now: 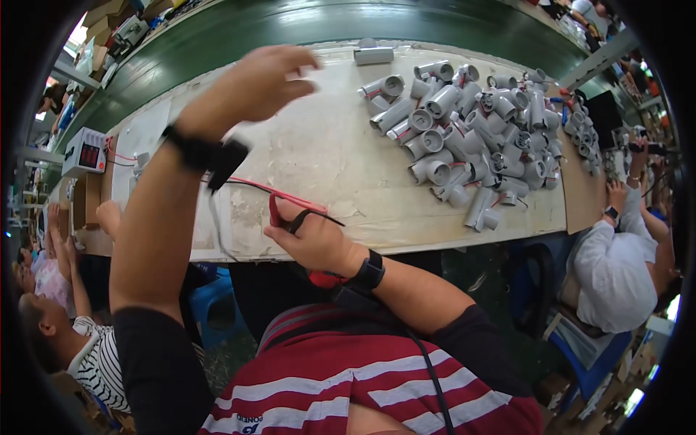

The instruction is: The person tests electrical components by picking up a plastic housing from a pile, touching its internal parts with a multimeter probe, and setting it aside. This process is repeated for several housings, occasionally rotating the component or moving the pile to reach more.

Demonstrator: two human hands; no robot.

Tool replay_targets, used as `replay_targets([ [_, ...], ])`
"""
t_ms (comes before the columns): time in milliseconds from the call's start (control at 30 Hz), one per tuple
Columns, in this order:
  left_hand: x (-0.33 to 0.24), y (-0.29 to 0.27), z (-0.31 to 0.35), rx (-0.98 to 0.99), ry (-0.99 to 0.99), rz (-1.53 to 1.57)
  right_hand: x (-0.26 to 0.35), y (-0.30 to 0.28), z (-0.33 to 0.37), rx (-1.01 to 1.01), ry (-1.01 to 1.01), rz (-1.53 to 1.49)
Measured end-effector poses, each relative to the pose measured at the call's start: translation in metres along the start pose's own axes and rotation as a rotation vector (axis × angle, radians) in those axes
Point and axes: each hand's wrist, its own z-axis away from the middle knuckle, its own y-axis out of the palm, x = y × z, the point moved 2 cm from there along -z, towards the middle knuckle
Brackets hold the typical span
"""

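Observation:
My left hand (272,81) is raised over the left part of the worktable (319,152), fingers apart, holding nothing that shows. Near the table's front edge, my right hand (313,238) is closed around a pair of red and black test leads (274,210). Their red and black ends stick out between thumb and fingers. Beneath my right wrist is a red object (326,278), mostly hidden. Several grey plastic tube housings (442,101), some with red wires, lie piled on the right half of the table. One grey housing (374,56) lies alone at the far edge.
A white power supply box (83,152) with a red display and red and black leads stands at far left. Behind the table runs a green belt (304,29). Co-workers sit on both sides, one in white (616,268) at right. A blue stool (217,304) stands below.

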Motion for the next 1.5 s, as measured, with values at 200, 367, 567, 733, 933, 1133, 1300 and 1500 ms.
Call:
replay_targets([
  [200,0.015,0.081,-0.135,0.078,-0.018,-0.136,-0.002,0.008,-0.003,-0.073,-0.120,-0.034],
  [367,0.011,0.091,-0.143,0.044,-0.170,-0.172,-0.002,0.003,0.002,-0.053,-0.126,-0.056],
  [567,0.023,0.021,-0.016,-0.338,-0.001,-0.016,0.003,0.002,0.008,0.026,-0.020,-0.018],
  [733,-0.023,-0.004,0.189,-0.375,-0.430,0.573,0.003,-0.001,0.000,-0.003,-0.068,-0.015],
  [933,-0.067,0.083,0.289,-0.524,-0.712,0.843,0.011,0.005,-0.014,-0.087,0.410,-0.444],
  [1133,-0.083,0.102,0.281,-0.536,-0.595,0.587,0.014,0.025,-0.013,-0.081,0.439,-0.366],
  [1300,-0.088,0.099,0.278,-0.522,-0.600,0.521,0.014,0.029,-0.011,-0.097,0.426,-0.236],
  [1500,-0.091,0.102,0.277,-0.549,-0.517,0.498,0.016,0.031,-0.011,-0.122,0.410,-0.170],
])
